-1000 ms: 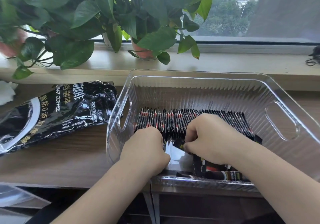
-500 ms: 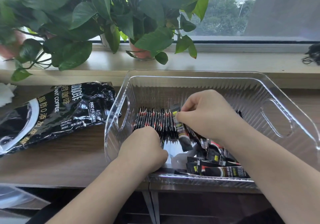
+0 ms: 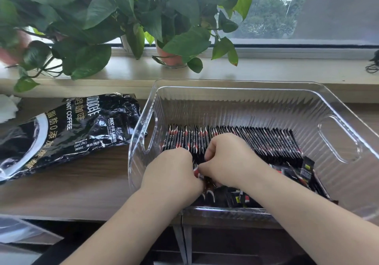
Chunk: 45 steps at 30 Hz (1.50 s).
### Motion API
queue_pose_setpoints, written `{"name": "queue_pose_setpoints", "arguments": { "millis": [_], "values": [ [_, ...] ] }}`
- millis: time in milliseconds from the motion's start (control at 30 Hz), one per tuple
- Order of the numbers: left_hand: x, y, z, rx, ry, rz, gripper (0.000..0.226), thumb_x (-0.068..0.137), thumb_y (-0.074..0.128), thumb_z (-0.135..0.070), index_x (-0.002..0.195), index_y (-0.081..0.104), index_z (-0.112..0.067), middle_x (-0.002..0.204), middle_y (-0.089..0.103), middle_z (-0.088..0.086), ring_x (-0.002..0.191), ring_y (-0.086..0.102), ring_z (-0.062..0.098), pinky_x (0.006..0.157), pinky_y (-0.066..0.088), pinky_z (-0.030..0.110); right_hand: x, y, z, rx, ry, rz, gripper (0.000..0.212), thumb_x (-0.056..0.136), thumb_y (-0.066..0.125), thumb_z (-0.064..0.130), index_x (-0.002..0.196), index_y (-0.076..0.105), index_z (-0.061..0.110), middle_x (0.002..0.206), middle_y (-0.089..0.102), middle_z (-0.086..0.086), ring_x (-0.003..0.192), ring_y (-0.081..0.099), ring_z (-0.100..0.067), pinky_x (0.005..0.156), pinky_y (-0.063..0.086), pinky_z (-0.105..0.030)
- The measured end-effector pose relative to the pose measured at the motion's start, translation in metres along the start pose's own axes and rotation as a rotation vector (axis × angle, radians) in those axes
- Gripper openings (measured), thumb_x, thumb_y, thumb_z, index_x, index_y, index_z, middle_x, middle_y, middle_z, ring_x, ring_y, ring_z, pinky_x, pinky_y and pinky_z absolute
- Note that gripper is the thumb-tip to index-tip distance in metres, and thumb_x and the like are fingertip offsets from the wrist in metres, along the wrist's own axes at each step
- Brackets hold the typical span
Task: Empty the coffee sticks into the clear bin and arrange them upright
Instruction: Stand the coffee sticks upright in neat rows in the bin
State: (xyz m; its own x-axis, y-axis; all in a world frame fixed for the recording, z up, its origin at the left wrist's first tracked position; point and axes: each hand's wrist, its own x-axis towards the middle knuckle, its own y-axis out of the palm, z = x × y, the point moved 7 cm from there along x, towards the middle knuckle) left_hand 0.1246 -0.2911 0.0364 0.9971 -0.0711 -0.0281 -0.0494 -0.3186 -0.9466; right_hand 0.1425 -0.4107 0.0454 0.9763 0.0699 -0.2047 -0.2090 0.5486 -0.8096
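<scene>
— Where does the clear bin (image 3: pixel 338 108) sit?
— On the table (image 3: pixel 82 193), right of the coffee bag (image 3: pixel 71 133) and before the windowsill (image 3: pixel 266 69), which carries the potted plants (image 3: pixel 102 18).
— And inside it?
— The coffee sticks (image 3: pixel 266 141) stand in a row across the middle. The loose sticks (image 3: pixel 297 174) lie in front of that row, towards the right.

Left hand (image 3: pixel 174 174): its fingers are out of sight behind its own back, so the grip is unreadable. Right hand (image 3: pixel 227 160): fingertips buried among the coffee sticks (image 3: pixel 266 141). The coffee bag (image 3: pixel 61 133) runs off the left edge, its small print illegible. The right edge clips the clear bin (image 3: pixel 246 104).
</scene>
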Motion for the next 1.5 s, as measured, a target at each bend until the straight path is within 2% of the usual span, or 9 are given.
{"name": "queue_pose_setpoints", "arguments": {
  "millis": [100,333,467,667,767,867,1067,1367,1500],
  "values": [
    [-0.001,-0.001,-0.001,0.035,-0.014,-0.022,0.029,0.078,0.067,-0.045,0.074,0.055,-0.020,0.073,0.058,-0.004,0.072,0.058,0.016,0.054,0.038,0.028,0.001,-0.002,-0.010,0.056,0.054,0.040,0.013,0.079,0.077,0.019,0.072,0.068,0.012,0.061,0.073,-0.008,0.053,0.072,-0.017,0.056,0.059,-0.030],
    [-0.005,-0.003,-0.010,0.129,-0.013,-0.016,0.045,0.082,0.066,-0.047,0.061,0.040,-0.017,0.061,0.043,-0.002,0.058,0.045,0.019,0.049,0.031,0.028,0.003,0.000,-0.015,-0.003,0.050,0.102,0.010,0.080,0.075,0.017,0.074,0.067,0.015,0.057,0.072,-0.003,0.053,0.071,-0.010,0.057,0.058,-0.027],
    [-0.006,-0.004,-0.014,0.166,-0.011,-0.024,0.046,0.085,0.065,-0.046,0.062,0.036,-0.018,0.065,0.042,-0.003,0.063,0.046,0.021,0.056,0.036,0.027,0.003,0.003,-0.015,-0.056,0.043,0.125,0.009,0.081,0.075,0.018,0.078,0.066,0.017,0.063,0.074,-0.003,0.061,0.074,-0.013,0.069,0.064,-0.035],
    [-0.007,-0.005,-0.012,0.131,-0.042,0.012,0.038,0.082,0.067,-0.038,0.064,0.039,-0.019,0.069,0.045,-0.004,0.065,0.049,0.020,0.058,0.038,0.028,0.001,0.009,-0.009,-0.066,0.004,0.112,0.015,0.084,0.076,0.023,0.073,0.068,0.017,0.058,0.072,0.001,0.046,0.064,-0.001,0.042,0.046,-0.015],
    [-0.010,-0.008,-0.016,0.169,-0.028,-0.016,0.042,0.085,0.065,-0.040,0.065,0.033,-0.020,0.069,0.040,-0.005,0.059,0.041,0.015,0.056,0.035,0.028,0.002,0.010,-0.008,-0.077,0.003,0.132,0.015,0.086,0.075,0.024,0.075,0.072,0.014,0.060,0.073,0.002,0.045,0.062,0.001,0.046,0.046,-0.015],
    [-0.011,-0.007,-0.019,0.193,-0.018,-0.005,0.045,0.089,0.062,-0.042,0.065,0.031,-0.020,0.069,0.036,-0.004,0.066,0.043,0.019,0.061,0.038,0.029,0.002,0.010,-0.010,-0.057,0.003,0.128,0.013,0.086,0.075,0.024,0.077,0.068,0.017,0.061,0.074,0.000,0.055,0.071,-0.007,0.044,0.047,-0.016],
    [-0.006,-0.001,-0.022,0.228,-0.017,0.072,0.045,0.089,0.064,-0.042,0.065,0.033,-0.020,0.069,0.037,-0.004,0.072,0.045,0.022,0.065,0.039,0.031,0.000,0.006,-0.014,-0.061,-0.022,0.115,0.008,0.084,0.071,0.017,0.077,0.069,0.014,0.063,0.074,-0.004,0.053,0.069,-0.006,0.042,0.044,-0.014],
    [-0.004,0.001,-0.014,0.139,-0.091,0.090,0.038,0.080,0.067,-0.041,0.062,0.045,-0.016,0.061,0.047,-0.003,0.054,0.044,0.016,0.047,0.029,0.026,-0.001,0.007,-0.021,0.010,-0.067,0.077,0.016,0.084,0.075,0.021,0.076,0.061,0.019,0.057,0.072,-0.003,0.041,0.062,-0.004,0.038,0.037,-0.012],
    [-0.005,0.000,-0.007,0.091,-0.105,0.065,0.042,0.076,0.066,-0.041,0.057,0.040,-0.015,0.055,0.042,-0.002,0.054,0.042,0.019,0.047,0.030,0.027,-0.004,0.006,-0.020,0.057,-0.077,0.090,0.021,0.084,0.079,0.028,0.077,0.062,0.020,0.064,0.074,-0.003,0.050,0.069,-0.006,0.037,0.038,-0.013]
  ]
}}
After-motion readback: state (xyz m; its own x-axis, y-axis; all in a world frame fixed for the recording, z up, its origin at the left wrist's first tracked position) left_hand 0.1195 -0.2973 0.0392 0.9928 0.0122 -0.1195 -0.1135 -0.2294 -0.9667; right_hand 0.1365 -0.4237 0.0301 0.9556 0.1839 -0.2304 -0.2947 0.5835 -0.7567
